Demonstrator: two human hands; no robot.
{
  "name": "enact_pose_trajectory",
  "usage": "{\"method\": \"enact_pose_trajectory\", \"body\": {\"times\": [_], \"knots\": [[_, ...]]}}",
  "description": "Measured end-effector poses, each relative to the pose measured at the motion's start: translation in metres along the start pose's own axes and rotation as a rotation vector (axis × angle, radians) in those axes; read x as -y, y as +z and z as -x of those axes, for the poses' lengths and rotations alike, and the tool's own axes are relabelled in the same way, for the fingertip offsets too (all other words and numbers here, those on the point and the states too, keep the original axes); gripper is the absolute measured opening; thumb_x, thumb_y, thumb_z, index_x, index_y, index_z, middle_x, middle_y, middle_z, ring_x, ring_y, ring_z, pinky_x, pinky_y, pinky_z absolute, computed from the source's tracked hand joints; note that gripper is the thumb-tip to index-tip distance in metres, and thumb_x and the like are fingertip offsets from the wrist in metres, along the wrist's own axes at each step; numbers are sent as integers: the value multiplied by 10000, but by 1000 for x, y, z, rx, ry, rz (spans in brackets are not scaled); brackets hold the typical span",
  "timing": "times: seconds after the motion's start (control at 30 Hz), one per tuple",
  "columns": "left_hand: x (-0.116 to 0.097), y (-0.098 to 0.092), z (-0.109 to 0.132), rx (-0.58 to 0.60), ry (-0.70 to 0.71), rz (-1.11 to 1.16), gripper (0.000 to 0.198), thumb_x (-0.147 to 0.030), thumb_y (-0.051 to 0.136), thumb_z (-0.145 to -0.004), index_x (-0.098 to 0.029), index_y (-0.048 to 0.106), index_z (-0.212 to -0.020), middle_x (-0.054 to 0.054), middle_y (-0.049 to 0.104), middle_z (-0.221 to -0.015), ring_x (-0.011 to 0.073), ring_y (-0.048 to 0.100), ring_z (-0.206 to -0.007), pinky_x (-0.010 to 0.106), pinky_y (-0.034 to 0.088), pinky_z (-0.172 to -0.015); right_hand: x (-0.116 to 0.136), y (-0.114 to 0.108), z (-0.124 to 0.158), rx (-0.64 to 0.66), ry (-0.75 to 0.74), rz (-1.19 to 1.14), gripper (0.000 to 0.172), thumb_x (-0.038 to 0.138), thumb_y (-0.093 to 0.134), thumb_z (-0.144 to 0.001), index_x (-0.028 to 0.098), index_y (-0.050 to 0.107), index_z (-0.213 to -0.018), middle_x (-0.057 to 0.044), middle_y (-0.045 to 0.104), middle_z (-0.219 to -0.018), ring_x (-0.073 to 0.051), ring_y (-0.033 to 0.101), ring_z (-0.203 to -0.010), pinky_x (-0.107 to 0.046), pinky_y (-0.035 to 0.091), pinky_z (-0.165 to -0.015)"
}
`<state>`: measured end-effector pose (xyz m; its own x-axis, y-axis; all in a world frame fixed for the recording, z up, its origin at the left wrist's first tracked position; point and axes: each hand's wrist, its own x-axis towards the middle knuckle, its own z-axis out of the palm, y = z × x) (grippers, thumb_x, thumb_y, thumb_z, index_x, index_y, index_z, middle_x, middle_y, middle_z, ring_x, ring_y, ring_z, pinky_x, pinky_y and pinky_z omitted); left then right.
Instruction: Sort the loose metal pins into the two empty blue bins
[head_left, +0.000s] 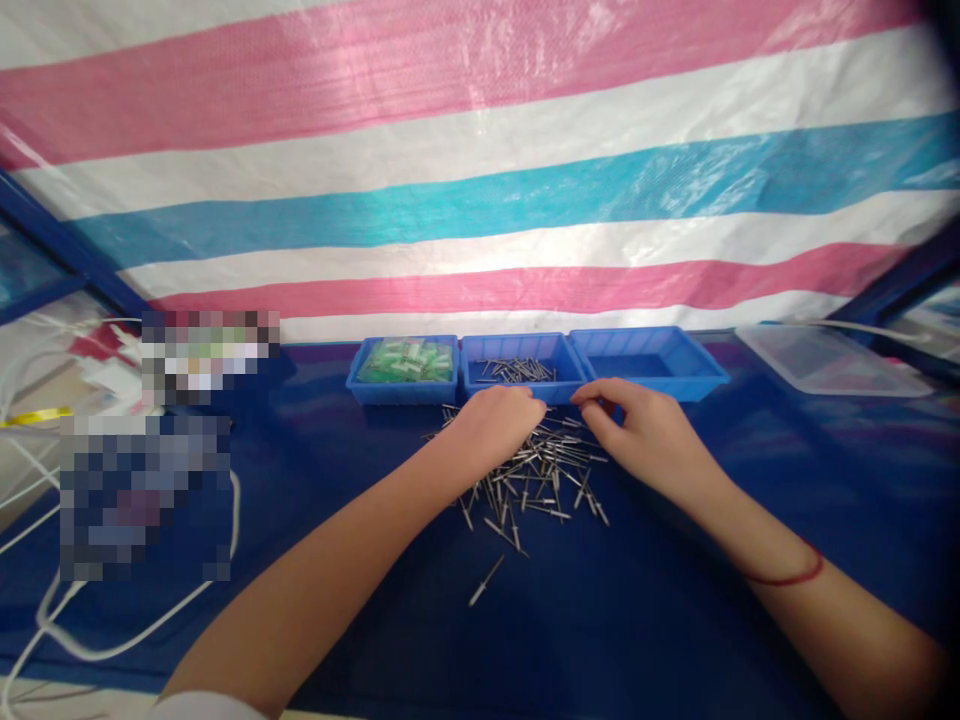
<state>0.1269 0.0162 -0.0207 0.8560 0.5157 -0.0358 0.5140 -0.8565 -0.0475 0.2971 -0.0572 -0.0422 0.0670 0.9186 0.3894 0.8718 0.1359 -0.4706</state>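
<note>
A loose pile of blind rivets (551, 458) lies on the dark blue table. My left hand (501, 425) is over the pile's far left part, close to the front of the middle blue bin (517, 346). Its fingers are curled closed, and whatever they grip is hidden. More metal rivets (525, 371) lie inside that bin. To the right of the pile, my right hand (637, 428) is beside the front corner where the middle and right bins meet. Thumb and fingertips are drawn together; anything between them is too small to make out. One rivet (486, 580) lies apart, nearer to me.
The left blue bin (402, 392) holds small green packets (409, 360). Beside it on the right end stands another blue bin (637, 345). A translucent lid (829, 360) lies far right. White cables (97, 655) run along the left, and striped sheeting (480, 210) hangs behind.
</note>
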Motion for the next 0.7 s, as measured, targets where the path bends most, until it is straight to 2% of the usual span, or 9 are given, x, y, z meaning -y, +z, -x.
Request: {"method": "enact_pose_trajectory", "body": {"times": [0.13, 0.33, 0.4, 0.47, 0.57, 0.7], "knots": [[-10, -8, -4, 67, -29, -24, 209, -72, 497, -861, -110, 700, -895, 115, 675, -845, 246, 683, -794, 322, 528, -642, 1, 0, 0, 6, -16, -5, 231, 202, 471, -788, 191, 689, -861, -43, 699, -773, -200, 638, -676, -307, 473, -642], [-19, -10, -3, 55, -41, -37, 249, -62, 459, -889, -89, 656, -1038, 141, 662, -953, 244, 682, -851, 311, 536, -670, -4, 3, 2, 15, -17, -25, 223, 226, 489, -793, 184, 695, -868, -49, 704, -782, -201, 636, -665, -321, 481, -650], [-19, -7, 2, -14, -49, -10, 241, -109, 426, -925, -98, 624, -1061, 131, 644, -1012, 229, 675, -860, 307, 532, -680, -4, 4, 3, 1, 4, -46, 215, 246, 500, -807, 189, 694, -878, -50, 710, -805, -203, 640, -675, -330, 486, -667], [-18, -3, 9, -138, -85, 108, 223, -196, 407, -958, -118, 594, -1051, 107, 640, -1022, 208, 666, -855, 309, 524, -701, -2, 4, 3, -11, 48, -117, 208, 285, 513, -832, 200, 688, -906, -47, 716, -840, -203, 646, -694, -333, 492, -676], [-21, 4, 24, -317, -159, 448, 224, -291, 393, -976, -159, 568, -1024, 49, 669, -955, 159, 650, -842, 283, 501, -761, 10, 4, 6, 22, 99, -356, 222, 376, 542, -859, 208, 677, -912, -48, 716, -876, -202, 655, -761, -315, 508, -684], [-28, 12, 43, -425, -270, 828, 206, -339, 469, -941, -182, 594, -987, 13, 692, -908, 124, 636, -781, 233, 484, -727, 29, 6, 13, 61, 116, -594, 236, 424, 590, -844, 205, 676, -825, -43, 703, -817, -190, 653, -757, -298, 529, -701]]}}
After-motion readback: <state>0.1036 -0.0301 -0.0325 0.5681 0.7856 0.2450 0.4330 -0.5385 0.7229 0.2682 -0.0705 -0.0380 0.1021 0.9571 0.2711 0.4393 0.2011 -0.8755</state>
